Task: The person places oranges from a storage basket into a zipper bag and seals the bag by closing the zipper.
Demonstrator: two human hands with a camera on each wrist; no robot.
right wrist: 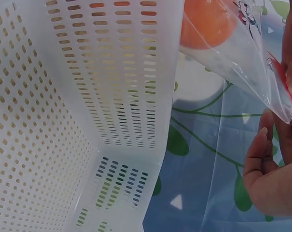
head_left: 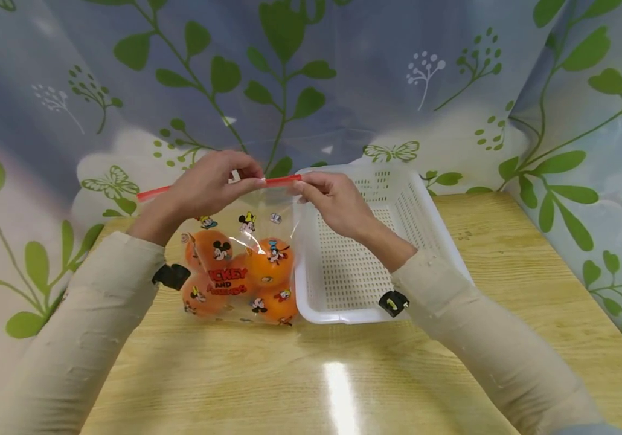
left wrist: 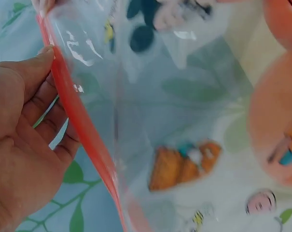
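A clear zip bag (head_left: 246, 226) with cartoon prints and a red zip strip (head_left: 284, 180) stands on the table, holding several orange round fruits (head_left: 267, 263). My left hand (head_left: 208, 184) pinches the strip near its middle, thumb and fingers on either side, as the left wrist view shows with the hand (left wrist: 25, 111) along the red edge. The bag's right top corner is pinched by my right hand (head_left: 338, 202). In the right wrist view that hand (right wrist: 276, 174) grips the corner beside the basket, the left fingers close by.
A white perforated plastic basket (head_left: 302, 266) stands right of the bag, under my right forearm; no items show inside it. The wooden table (head_left: 224, 374) extends in front. A leaf-patterned curtain (head_left: 365, 78) hangs behind and at both sides.
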